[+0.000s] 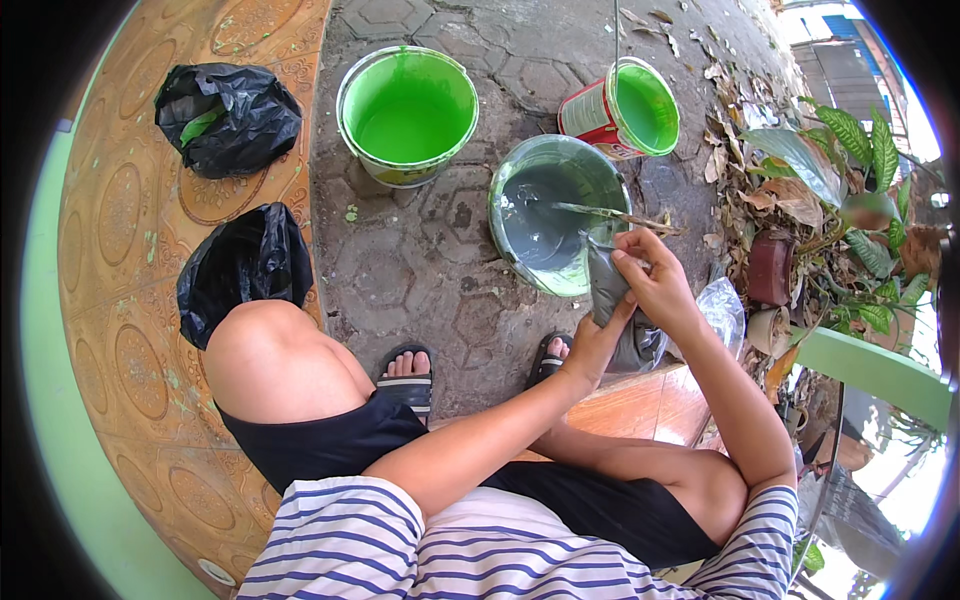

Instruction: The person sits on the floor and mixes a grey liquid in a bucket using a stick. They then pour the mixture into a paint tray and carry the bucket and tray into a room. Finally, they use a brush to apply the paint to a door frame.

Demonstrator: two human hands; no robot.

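Both my hands are closed on a plastic bag [610, 288] of grey material at the near right side of a grey-coated bucket [512, 262]. My left hand [597, 345] grips the bag's lower part. With fingertips pinched, my right hand [652, 280] holds its upper edge. The bag's top is against or just over the bucket's rim; I cannot tell which. Inside the bucket is grey liquid [540, 232]. A stick [598, 211] leans in it, its outer end resting over the right rim, just beyond my right fingers.
A bucket of bright green paint [408, 128] stands farther left, and a red-and-white bucket [590, 112] with green liquid stands behind. Two black plastic bags [228, 125] lie on the left tiles [120, 215]. Potted plants [868, 145], dry leaves and a clear plastic bag [722, 310] are on the right.
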